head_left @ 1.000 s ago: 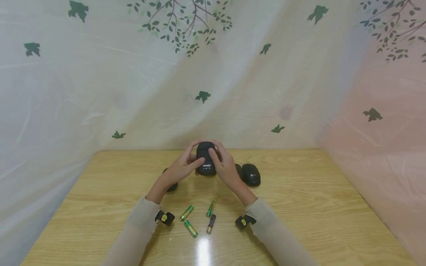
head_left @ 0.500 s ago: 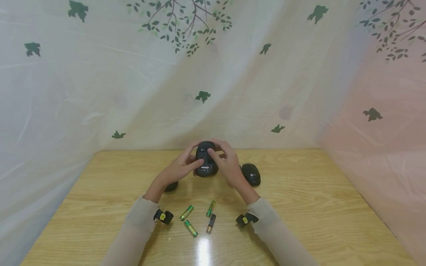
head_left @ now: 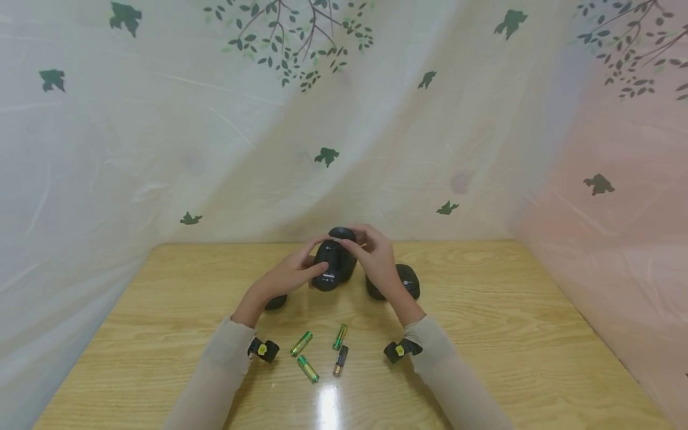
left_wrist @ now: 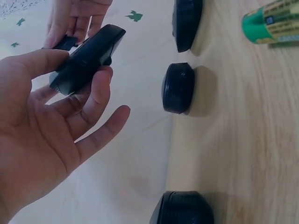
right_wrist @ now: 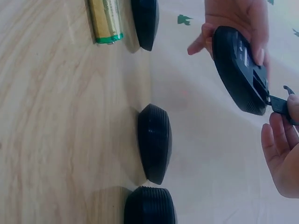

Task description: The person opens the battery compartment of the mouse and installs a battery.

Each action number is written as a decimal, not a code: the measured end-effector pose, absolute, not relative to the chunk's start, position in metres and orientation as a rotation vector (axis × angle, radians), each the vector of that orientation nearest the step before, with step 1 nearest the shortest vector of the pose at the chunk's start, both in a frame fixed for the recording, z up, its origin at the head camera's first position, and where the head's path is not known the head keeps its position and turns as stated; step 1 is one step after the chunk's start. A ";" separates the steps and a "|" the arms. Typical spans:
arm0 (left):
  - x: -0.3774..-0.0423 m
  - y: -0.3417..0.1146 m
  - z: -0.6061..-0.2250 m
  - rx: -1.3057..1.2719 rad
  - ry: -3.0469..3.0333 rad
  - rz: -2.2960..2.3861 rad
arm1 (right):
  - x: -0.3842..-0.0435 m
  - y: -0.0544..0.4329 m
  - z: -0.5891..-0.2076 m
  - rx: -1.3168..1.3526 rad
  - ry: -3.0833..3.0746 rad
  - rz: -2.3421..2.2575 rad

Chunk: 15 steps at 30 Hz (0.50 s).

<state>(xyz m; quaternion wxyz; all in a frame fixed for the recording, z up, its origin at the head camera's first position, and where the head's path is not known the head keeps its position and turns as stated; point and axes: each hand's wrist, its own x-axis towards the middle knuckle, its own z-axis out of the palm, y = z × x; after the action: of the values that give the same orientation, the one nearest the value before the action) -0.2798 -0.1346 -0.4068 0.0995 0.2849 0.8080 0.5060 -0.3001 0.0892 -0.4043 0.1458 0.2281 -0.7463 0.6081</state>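
Note:
My left hand (head_left: 287,276) grips a black computer mouse (head_left: 328,276) above the table, thumb on its labelled underside. In the right wrist view, an open slot shows in the underside of this mouse (right_wrist: 238,70). My right hand (head_left: 377,263) pinches a small black battery cover (right_wrist: 280,105) at the end of the mouse. Whether the cover still touches the mouse, I cannot tell. Several more black mice lie on the table around my hands, one at the left (head_left: 276,302) and one at the right (head_left: 409,282).
Nearer to me on the wooden table (head_left: 510,334), between my forearms, lie several loose batteries, among them a green one (head_left: 308,369) and a dark one (head_left: 341,361). A patterned curtain (head_left: 242,149) hangs behind the table's far edge.
My right hand has drawn to the right with the battery cover, which has come away from the underside. The mouse has shifted slightly left and tilted, and a mouse behind it now shows.

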 end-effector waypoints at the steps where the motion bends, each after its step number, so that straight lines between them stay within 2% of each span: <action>1: -0.280 -0.136 -0.406 0.830 2.395 1.500 | -0.299 0.090 -0.402 0.663 -2.158 1.748; 6: -0.281 -0.142 -0.401 0.802 2.407 1.534 | -0.285 0.094 -0.377 0.694 -2.220 1.724; 15: -0.282 -0.147 -0.398 0.763 2.430 1.595 | -0.304 0.115 -0.391 0.746 -2.335 1.718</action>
<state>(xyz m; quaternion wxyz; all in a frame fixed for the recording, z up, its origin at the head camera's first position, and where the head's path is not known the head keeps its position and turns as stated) -0.2818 -0.1472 -0.3979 0.0684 0.2532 0.8067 0.5295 -0.3042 0.1149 -0.3910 0.0741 0.2485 -0.7779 0.5724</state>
